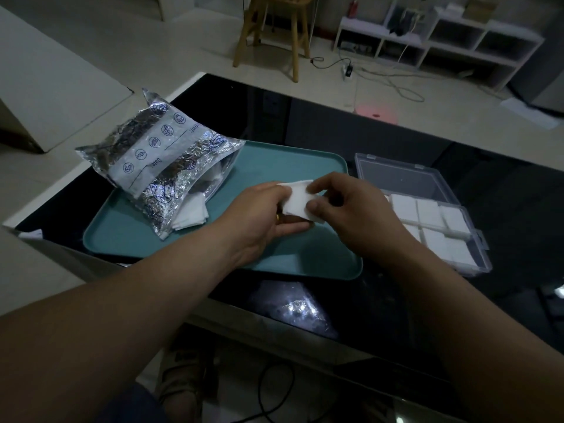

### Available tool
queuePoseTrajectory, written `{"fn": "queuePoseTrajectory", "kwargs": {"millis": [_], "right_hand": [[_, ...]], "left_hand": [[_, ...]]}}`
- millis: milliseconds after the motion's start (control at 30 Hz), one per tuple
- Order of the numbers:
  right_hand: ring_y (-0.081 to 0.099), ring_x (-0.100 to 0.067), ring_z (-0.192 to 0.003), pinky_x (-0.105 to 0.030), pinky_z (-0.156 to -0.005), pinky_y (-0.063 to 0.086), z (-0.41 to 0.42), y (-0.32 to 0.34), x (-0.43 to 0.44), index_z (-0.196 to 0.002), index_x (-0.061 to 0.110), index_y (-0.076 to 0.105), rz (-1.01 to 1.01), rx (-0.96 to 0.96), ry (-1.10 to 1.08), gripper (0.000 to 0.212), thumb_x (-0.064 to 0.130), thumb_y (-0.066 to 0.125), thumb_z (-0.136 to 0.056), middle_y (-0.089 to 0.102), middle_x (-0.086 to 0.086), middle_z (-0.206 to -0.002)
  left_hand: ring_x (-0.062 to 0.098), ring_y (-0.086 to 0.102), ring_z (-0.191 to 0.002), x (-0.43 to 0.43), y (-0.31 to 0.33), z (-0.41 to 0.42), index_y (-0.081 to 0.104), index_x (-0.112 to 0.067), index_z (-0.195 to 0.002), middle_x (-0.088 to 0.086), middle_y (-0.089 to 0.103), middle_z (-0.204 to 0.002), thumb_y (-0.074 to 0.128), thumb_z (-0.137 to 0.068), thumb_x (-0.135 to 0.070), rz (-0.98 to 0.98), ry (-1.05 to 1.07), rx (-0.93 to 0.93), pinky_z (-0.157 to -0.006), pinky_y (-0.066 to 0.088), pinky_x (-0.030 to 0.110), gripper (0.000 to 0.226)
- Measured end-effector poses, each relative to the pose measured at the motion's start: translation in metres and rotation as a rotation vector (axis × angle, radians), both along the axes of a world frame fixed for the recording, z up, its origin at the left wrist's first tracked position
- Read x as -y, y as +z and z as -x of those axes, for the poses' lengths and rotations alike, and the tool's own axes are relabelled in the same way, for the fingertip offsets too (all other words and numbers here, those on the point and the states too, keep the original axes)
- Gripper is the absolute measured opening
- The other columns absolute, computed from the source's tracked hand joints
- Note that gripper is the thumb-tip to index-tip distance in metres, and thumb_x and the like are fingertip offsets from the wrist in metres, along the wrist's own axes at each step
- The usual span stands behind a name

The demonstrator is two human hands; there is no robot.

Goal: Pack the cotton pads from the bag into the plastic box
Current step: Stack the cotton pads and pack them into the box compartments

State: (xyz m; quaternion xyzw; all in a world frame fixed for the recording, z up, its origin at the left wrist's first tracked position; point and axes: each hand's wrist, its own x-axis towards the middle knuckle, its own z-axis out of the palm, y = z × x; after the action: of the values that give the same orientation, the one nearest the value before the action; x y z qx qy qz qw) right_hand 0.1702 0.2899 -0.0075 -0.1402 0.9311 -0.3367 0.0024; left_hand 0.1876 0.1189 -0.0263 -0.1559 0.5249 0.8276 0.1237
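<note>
A small stack of white cotton pads (296, 200) is held above the teal tray (128, 236) between both hands. My left hand (268, 216) grips it from the left and underneath. My right hand (345, 206) pinches its right edge with thumb and fingers. The silver foil bag (158, 166) lies on the tray's left part, its mouth facing right with more white pads (192, 213) spilling out. The clear plastic box (485, 257) stands open to the right of the tray, its compartments filled with white pads (427, 218), its lid (403, 178) folded back.
Everything sits on a glossy black table (381, 138) with a pale rim. A wooden stool (274, 29), a white low shelf (442, 41) and cables (393, 80) are on the floor beyond. My sandalled foot (183, 383) shows below the table's near edge.
</note>
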Motion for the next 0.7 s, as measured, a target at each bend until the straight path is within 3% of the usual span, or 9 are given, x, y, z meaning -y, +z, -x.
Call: {"fn": "queuePoseTrajectory", "kwargs": {"millis": [133,300,433,500,600,700], "right_hand": [[0.060,-0.005,-0.084,-0.015,-0.066,0.042,0.000,-0.002,0.002,-0.106,0.025,0.067,-0.025,-0.030,-0.022,0.019,0.032,0.077,-0.091,0.064,0.010,-0.095],[0.058,-0.008,-0.077,-0.023,-0.063,0.041,-0.001,-0.002,0.003,-0.096,0.020,0.063,0.025,0.050,-0.057,0.019,0.030,0.078,-0.090,0.064,0.006,-0.086],[0.055,-0.009,-0.066,-0.022,-0.059,0.041,0.000,0.004,-0.003,-0.087,0.020,0.066,0.062,0.067,-0.028,0.016,0.031,0.077,-0.092,0.067,0.001,-0.079],[0.062,-0.013,-0.072,-0.020,-0.066,0.046,0.001,0.012,-0.011,-0.090,0.022,0.069,0.112,0.122,0.011,0.012,0.032,0.075,-0.094,0.071,0.001,-0.083],[0.068,-0.019,-0.088,-0.035,-0.082,0.054,0.003,0.021,-0.018,-0.093,0.023,0.073,0.164,0.209,0.067,0.009,0.031,0.073,-0.096,0.074,0.001,-0.090],[0.065,-0.014,-0.084,-0.028,-0.072,0.049,0.003,0.015,-0.013,-0.090,0.022,0.073,0.094,0.137,0.026,0.012,0.033,0.073,-0.096,0.071,0.003,-0.090]], "left_hand": [[0.039,0.069,-0.097,0.002,-0.002,0.002,0.057,0.003,-0.128,0.031,0.064,-0.128,0.043,-0.103,-0.010,-0.083,0.024,0.072,-0.081,0.063,0.049,0.031],[0.039,0.068,-0.101,0.002,-0.003,0.002,0.053,0.004,-0.130,0.032,0.061,-0.132,0.041,-0.102,-0.010,-0.099,0.008,0.086,-0.078,0.063,0.047,0.034],[0.036,0.073,-0.086,0.004,-0.001,0.002,0.056,0.005,-0.121,0.033,0.065,-0.123,0.040,-0.102,-0.006,-0.065,0.070,0.055,-0.073,0.064,0.046,0.027],[0.033,0.074,-0.082,0.007,0.001,0.003,0.060,0.006,-0.113,0.031,0.066,-0.114,0.040,-0.100,-0.002,0.057,0.073,0.011,-0.076,0.064,0.048,0.025],[0.034,0.075,-0.091,0.007,0.004,0.000,0.065,0.006,-0.115,0.027,0.070,-0.109,0.041,-0.099,-0.002,0.211,-0.086,-0.057,-0.086,0.062,0.051,0.030],[0.039,0.075,-0.097,0.003,0.009,-0.006,0.064,0.004,-0.120,0.028,0.072,-0.113,0.040,-0.102,-0.007,0.202,-0.227,-0.067,-0.088,0.062,0.048,0.032]]}}
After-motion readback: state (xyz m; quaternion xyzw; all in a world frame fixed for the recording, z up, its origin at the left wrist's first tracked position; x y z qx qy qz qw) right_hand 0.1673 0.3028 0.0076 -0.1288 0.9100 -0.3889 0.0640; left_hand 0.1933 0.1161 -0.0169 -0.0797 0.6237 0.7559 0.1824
